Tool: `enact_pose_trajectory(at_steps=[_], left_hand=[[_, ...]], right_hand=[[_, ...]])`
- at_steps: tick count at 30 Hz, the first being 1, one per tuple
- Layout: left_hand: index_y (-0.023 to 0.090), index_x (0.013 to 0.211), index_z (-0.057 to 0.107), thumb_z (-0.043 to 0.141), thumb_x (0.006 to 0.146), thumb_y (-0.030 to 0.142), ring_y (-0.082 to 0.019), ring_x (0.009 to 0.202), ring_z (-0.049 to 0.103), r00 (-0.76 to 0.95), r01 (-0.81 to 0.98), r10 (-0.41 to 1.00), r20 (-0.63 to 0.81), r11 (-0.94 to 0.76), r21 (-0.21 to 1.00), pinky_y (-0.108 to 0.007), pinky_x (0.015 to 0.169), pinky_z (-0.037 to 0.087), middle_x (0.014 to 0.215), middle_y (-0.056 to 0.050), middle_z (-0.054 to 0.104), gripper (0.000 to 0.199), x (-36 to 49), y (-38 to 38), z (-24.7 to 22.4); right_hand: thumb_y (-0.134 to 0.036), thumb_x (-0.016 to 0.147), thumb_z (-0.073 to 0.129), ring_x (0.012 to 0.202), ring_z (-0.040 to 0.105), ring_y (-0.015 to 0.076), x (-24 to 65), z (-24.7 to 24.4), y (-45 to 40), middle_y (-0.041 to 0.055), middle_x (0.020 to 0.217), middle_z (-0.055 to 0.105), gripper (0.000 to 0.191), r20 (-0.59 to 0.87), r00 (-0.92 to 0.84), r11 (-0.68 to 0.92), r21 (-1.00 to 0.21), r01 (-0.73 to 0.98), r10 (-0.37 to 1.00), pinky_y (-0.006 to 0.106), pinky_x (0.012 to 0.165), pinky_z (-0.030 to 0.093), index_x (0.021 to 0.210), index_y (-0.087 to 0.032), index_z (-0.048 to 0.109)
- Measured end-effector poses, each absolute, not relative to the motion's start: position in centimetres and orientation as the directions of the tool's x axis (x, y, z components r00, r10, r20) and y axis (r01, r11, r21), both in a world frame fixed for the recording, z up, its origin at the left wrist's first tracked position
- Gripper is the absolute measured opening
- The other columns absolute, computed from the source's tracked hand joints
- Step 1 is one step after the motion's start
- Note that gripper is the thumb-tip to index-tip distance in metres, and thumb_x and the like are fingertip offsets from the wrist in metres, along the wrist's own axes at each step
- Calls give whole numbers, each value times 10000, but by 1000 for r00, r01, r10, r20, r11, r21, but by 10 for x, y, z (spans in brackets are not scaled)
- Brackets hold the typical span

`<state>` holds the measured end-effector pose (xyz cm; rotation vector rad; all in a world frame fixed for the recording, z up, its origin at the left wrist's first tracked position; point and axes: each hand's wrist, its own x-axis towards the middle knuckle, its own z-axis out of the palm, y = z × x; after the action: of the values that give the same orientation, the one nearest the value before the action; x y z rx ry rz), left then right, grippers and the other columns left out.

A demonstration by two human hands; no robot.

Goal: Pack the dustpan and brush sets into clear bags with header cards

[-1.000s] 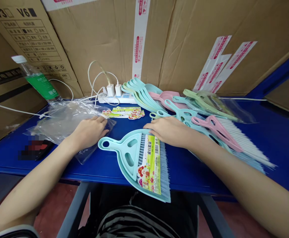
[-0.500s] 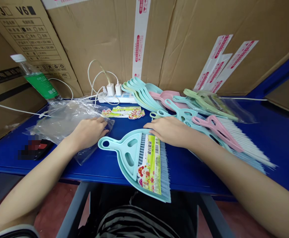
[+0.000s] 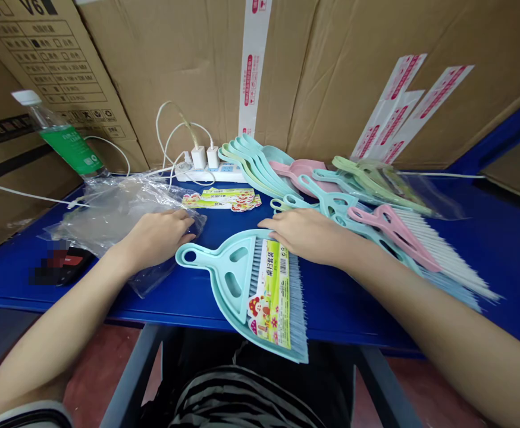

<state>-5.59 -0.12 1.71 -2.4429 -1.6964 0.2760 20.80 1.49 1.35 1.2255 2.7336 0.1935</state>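
Presently, turquoise dustpan (image 3: 237, 327): lies on the blue worktop (image 3: 344, 321), its lower corner overhanging the near edge; the other places are told from it.
Turquoise hand brush (image 3: 244, 276): lies on the dustpan, handle upon handle, with bristles to the right.
Printed card (image 3: 275, 297): lies over the bristles, upon the dustpan.
Left hand (image 3: 159, 235): rests beyond the dustpan's handle and to its left, over the edge of the clear plastic bags (image 3: 117, 211); the fingers are bent, but I cannot tell whether its grip is clamped on the film.
Right hand (image 3: 302, 235): rests at the dustpan's far right corner, just beside the card's upper end; the fingers look close together, and I cannot tell whether the grip presses on anything.
Spare cards (image 3: 219, 199): in a pile beyond the dustpan's handle.
Nested dustpans (image 3: 260, 169): farther beyond the dustpan, near the cardboard.
Pink hand brush (image 3: 398, 232): to the right of the dustpan, among other brushes.
Step in hand: by my judgement, a pause, with brush and card already assembled on the dustpan.
Next move: lifting this set would probably call for fingers under the dustpan and thumb above, because the card may slide.
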Motion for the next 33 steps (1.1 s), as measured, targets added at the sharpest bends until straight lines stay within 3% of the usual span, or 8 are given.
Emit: enact_pose_trajectory(at_steps=[4, 12, 21, 33], left_hand=[[213, 1239, 617, 414, 975, 318, -286, 1201, 613, 287, 884, 941, -178, -332, -330, -373, 931, 518, 1317, -99, 639, 349, -47, -4, 24], [184, 1369, 542, 378, 972, 291, -303, 1238, 589, 295, 882, 927, -230, -357, -309, -408, 989, 499, 1409, -121, 575, 442, -47, -6, 25], [184, 1369, 543, 365, 960, 322, -283, 1194, 613, 339, 870, 918, -206, -389, -303, -400, 973, 503, 1364, -116, 611, 467, -53, -3, 21], [145, 1409, 504, 351, 967, 308, -306, 1278, 552, 306, 892, 919, -247, -368, -264, -436, 1057, 451, 1429, -141, 552, 495, -50, -3, 22]], right_hand=[[-25, 857, 456, 812, 667, 211, 208, 10, 14, 76, 928, 739, 332, -67, -656, 654, 202, 729, 752, 296, 596, 350, 1069, -176, 663], [-31, 838, 458, 784, 653, 210, 208, 2, 16, 89, 887, 728, 341, -22, -689, 674, 234, 701, 725, 300, 609, 382, 1086, -159, 653], [-12, 852, 467, 814, 665, 220, 206, 6, 14, 96, 879, 725, 340, -48, -673, 664, 230, 712, 738, 298, 612, 382, 1106, -147, 649], [-17, 861, 460, 831, 662, 223, 205, 5, 14, 104, 898, 724, 344, -51, -668, 660, 227, 716, 743, 298, 619, 385, 1122, -140, 645]])
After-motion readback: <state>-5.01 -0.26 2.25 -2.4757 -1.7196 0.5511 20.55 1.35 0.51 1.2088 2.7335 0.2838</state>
